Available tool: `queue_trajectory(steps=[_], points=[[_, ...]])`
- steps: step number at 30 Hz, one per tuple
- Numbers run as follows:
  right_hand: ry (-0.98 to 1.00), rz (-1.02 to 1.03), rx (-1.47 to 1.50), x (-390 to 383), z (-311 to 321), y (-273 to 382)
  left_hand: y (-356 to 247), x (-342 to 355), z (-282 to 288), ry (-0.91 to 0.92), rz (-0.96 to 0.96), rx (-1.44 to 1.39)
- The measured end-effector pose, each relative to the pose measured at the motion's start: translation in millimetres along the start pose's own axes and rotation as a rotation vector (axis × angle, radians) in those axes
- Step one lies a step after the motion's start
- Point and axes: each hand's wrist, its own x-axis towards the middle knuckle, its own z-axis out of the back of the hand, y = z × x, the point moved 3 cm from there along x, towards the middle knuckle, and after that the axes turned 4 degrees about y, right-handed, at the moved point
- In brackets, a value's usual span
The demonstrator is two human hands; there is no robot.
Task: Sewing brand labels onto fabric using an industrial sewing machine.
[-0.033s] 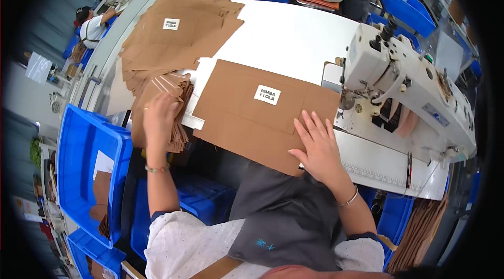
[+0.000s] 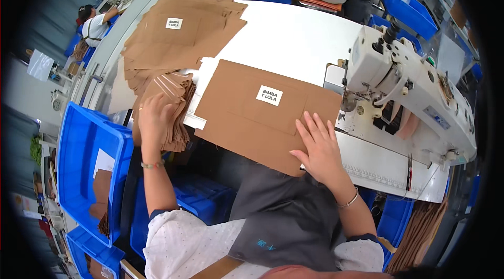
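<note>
A large brown fabric panel with a stitched rectangle and a white printed label lies flat before me on the sewing table. My right hand rests open on its near right corner, fingers spread and thumb out to the left. To the left, my left hand lies on a stack of smaller brown fabric pieces, whose top shows white stripes. Its fingers are bent and partly apart, touching the upper pieces. Beyond that stack sits a pile of larger brown panels, the uppermost carrying a similar label.
A white sewing machine stands on the right, its needle area beside the panel's right edge. Blue bins stand at lower left, one holding brown pieces. Scissors or tweezers lie at the table's front right. Other people work farther off.
My left hand has shifted slightly left and nearer to me over the small stack, its fingers a little more spread. My right hand and the panel keep their places.
</note>
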Motion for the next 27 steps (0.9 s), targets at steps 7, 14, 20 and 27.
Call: queue_trajectory(steps=[7,14,20,27], points=[[-0.033,0.029,0.010,-1,-1,0,86,22,-29,0.340,0.279,-0.755],[-0.004,0.011,0.005,0,0,0,-41,60,-22,0.429,0.095,-1.140],[-0.064,0.003,0.048,-3,1,-3,-214,34,-74,0.849,-0.288,-0.990],[-0.084,0.040,0.080,-3,-4,-8,-266,18,-101,0.269,-0.628,-0.504]])
